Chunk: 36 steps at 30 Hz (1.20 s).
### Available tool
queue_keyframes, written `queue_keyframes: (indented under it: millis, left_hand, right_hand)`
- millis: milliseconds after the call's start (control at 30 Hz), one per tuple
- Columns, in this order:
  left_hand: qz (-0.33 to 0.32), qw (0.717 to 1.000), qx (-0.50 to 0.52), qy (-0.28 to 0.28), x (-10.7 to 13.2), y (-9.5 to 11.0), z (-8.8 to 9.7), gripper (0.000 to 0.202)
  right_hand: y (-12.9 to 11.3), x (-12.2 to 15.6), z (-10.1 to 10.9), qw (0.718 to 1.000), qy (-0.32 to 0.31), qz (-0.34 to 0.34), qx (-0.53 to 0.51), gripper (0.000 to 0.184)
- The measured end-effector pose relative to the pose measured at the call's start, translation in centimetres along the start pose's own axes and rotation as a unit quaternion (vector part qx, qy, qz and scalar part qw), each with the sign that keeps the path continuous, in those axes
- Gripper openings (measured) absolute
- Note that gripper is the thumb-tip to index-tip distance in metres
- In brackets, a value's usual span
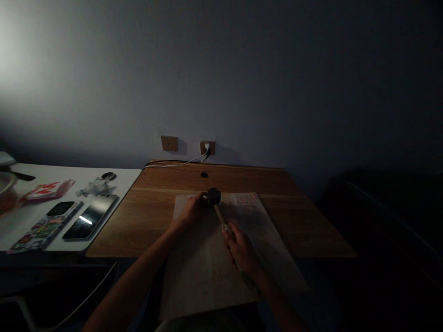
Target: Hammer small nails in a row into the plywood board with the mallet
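My right hand (240, 249) is wrapped round the wooden handle of a mallet (214, 197) with a dark, round head. The mallet's head is over the far part of a pale wooden board (204, 276), close to my left fingertips. My left hand (194, 207) rests at the board's far left part with its fingers pinched together; whatever they hold is hidden beside the mallet head. To the right of the head, several small nail-like bits (238, 203) stand in a row near the board's far edge. The light is dim, so fine detail is lost.
The board lies on a brown wooden table (128, 221) and juts past its near edge. On the white table (128, 177) at left are a phone (92, 219), a patterned case (46, 226), a red-and-white packet (48, 190) and crumpled plastic (97, 186). Cables (176, 163) run to a wall socket (207, 147).
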<state>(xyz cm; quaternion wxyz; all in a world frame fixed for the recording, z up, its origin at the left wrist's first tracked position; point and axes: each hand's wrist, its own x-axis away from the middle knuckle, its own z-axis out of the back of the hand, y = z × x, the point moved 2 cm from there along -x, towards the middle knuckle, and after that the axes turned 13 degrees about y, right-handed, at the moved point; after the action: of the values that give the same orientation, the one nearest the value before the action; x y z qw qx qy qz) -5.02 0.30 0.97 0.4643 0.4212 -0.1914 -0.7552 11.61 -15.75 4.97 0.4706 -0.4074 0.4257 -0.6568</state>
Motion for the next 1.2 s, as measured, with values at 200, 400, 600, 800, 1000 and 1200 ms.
queue_keyframes:
  millis: [200,400,600,800,1000,1200]
  left_hand:
    - [0.009,1.000,-0.011,-0.001,0.1,0.0,0.0,0.042]
    - [0.028,0.999,-0.001,-0.017,-0.2,0.3,0.3,0.047]
    - [-0.038,0.999,-0.014,-0.005,0.6,2.5,1.3,0.033]
    - [-0.265,0.944,-0.085,-0.174,2.8,8.8,-0.5,0.016]
    - [-0.327,0.903,-0.183,-0.209,3.5,10.9,-3.0,0.021]
    - [-0.251,0.943,-0.152,-0.156,2.2,8.2,-0.5,0.022]
  right_hand:
    - [0.0,0.0,-0.2,1.000,0.000,-0.007,0.005,0.031]
    - [0.7,0.2,0.4,1.000,0.000,-0.020,-0.012,0.035]
    - [2.9,2.1,4.4,0.997,0.036,-0.069,-0.017,0.039]
    - [4.1,2.9,6.3,0.987,0.088,-0.133,-0.014,0.046]
    - [4.5,2.7,6.1,0.985,0.094,-0.143,-0.037,0.049]
    - [4.8,2.7,6.3,0.985,0.094,-0.139,-0.034,0.047]
